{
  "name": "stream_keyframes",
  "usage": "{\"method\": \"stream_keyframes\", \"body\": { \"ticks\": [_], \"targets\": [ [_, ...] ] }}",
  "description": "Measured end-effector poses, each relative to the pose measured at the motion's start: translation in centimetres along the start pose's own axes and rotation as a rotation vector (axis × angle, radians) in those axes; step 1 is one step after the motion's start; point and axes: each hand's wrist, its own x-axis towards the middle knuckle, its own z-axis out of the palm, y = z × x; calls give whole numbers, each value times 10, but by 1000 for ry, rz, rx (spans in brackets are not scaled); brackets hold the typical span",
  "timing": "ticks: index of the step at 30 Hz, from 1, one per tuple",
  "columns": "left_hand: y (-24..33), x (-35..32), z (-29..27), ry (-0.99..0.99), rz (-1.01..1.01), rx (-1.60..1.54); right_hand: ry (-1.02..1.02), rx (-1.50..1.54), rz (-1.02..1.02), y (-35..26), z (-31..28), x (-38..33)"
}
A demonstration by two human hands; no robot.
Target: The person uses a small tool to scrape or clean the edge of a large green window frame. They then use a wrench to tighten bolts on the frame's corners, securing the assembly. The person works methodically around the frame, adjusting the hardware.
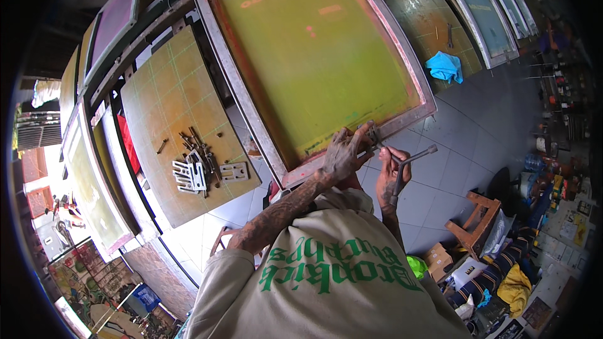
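Observation:
A screen printing frame (286,181) with yellow-green mesh (320,56) lies in front of me, its near rim close to my body. My left hand (342,156) rests over that rim, the fingers closed on a small metal bracket (373,133) at the edge; the fingers partly cover it. Just to the right, my right hand (389,172) is closed around a bent metal socket wrench (418,155). One arm of the wrench points out to the right, and its other arm runs down along my wrist. My right fingertips are close to the bracket.
On the board (169,88) at left lie slotted metal brackets (188,177) and a pile of bolts (200,149). Another board (408,0) at right carries a blue cloth (445,66) and a small wrench (450,35). A wooden stool (472,223) stands on the tiled floor.

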Motion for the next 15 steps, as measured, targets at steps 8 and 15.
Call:
{"method": "stream_keyframes", "body": {
  "ticks": [8,15],
  "targets": [
    [8,4,-5,8,49,74,-182,-132,96,0,-6,22],
    [3,9,5,-35,82,98,-211,-307,-138,12,-7,36]
  ]
}}
